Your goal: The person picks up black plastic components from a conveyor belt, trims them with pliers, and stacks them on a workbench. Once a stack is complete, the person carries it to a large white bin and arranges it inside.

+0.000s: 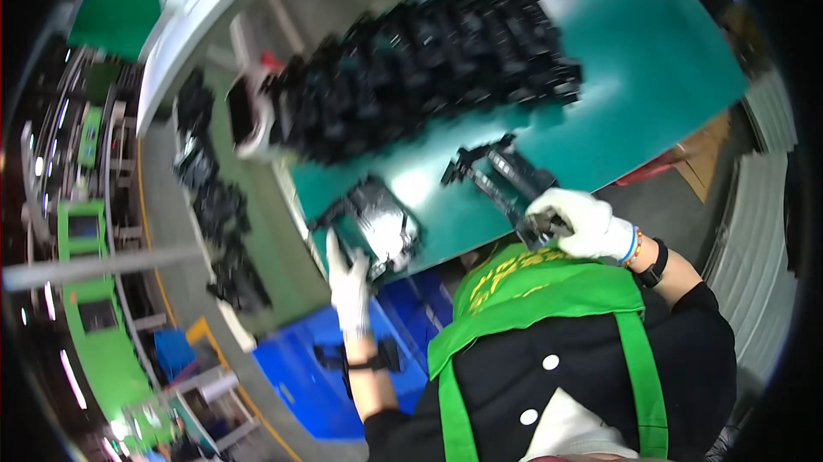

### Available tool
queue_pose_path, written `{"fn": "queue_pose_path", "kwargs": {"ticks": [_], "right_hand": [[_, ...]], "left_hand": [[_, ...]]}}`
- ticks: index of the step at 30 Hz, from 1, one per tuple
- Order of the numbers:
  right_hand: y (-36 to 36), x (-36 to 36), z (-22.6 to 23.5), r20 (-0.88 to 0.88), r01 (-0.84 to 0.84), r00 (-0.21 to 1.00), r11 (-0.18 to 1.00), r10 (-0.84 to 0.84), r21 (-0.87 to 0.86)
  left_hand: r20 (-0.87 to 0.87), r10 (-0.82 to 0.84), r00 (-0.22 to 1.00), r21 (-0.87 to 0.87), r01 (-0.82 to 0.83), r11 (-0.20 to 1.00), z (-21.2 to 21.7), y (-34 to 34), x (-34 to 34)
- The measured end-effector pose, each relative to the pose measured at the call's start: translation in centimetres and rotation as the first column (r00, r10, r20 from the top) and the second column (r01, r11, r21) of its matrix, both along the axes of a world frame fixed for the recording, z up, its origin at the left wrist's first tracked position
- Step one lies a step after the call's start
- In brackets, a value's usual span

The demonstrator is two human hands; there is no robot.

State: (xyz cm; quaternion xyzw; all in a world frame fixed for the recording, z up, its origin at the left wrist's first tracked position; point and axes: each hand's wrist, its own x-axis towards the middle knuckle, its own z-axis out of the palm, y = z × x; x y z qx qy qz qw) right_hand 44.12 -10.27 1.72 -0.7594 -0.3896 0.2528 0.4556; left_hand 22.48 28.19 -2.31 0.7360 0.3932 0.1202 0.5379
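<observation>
My right fingers (547, 202) are gripping a black frame (521, 172), which slackening could drop; my left fingers (333, 248) are resting open beside a glossy casing (377, 215).

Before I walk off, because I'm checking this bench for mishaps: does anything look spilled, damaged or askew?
Nothing clearly stands out. Black parts crowd together on the green table; a shiny part lies by the left hand; the right hand holds a frame-like part. Blur could hide damage.
</observation>
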Motion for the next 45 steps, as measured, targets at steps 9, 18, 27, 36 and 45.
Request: {"fn": "queue_pose_path", "kwargs": {"ticks": [9, 18, 27, 36, 45], "right_hand": [[-13.3, -1.9, 0.9, -0.412, 0.565, 0.741, 0.824, -0.531, -0.046], [-18.1, 7.6, -4.1, -0.277, 0.842, 0.517, 0.424, -0.810, 0.332], [-11.2, 16.6, -5.8, -0.244, 0.710, 0.699, 0.611, -0.672, 0.349], [-12.6, 21.7, -7.8, -0.013, 0.605, 0.792, 0.782, -0.610, 0.150], [-16.5, 22.6, -12.2, 0.254, 0.609, 0.732, 0.774, -0.632, 0.174]], "left_hand": [[-0.025, -0.697, 0.717, 0.074, 0.696, 0.714, 13.9, -12.5, 9.3], [0.043, -0.868, 0.495, 0.387, 0.792, 0.471, 13.3, -28.1, 32.0], [-0.151, -0.710, 0.688, 0.424, 0.694, 0.582, 11.2, -27.1, 42.7], [0.080, -0.617, 0.783, 0.873, 0.244, 0.422, 12.9, -15.6, 22.6], [-0.028, 0.694, 0.719, 0.713, -0.473, 0.519, 1.2, 12.6, -8.2]]}}
